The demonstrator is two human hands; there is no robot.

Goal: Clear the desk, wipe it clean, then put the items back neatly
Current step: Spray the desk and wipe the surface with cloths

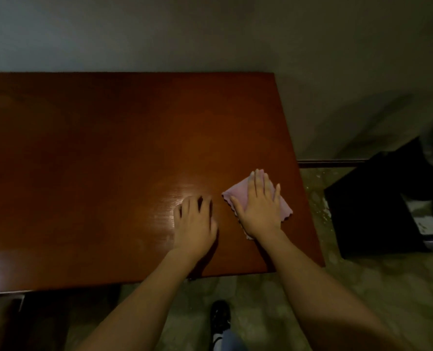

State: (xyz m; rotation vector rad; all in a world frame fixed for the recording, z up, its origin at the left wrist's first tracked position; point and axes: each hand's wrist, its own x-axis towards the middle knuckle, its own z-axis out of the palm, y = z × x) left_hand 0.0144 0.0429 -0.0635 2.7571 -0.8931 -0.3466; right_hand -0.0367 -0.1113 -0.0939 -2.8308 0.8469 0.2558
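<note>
Desk (96, 160), pink cloth (283, 207) under flat right hand (259, 211), left hand (195, 224) beside

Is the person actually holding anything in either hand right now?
Nothing is gripped. The right hand presses flat on the middle of a pink cloth on the desk; the left hand rests on bare wood.

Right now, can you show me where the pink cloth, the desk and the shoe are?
pink cloth (285, 207): head view, on its right corner.
desk (109, 160): head view, on the bare wooden top.
shoe (220, 315): head view, on its black upper.
</note>
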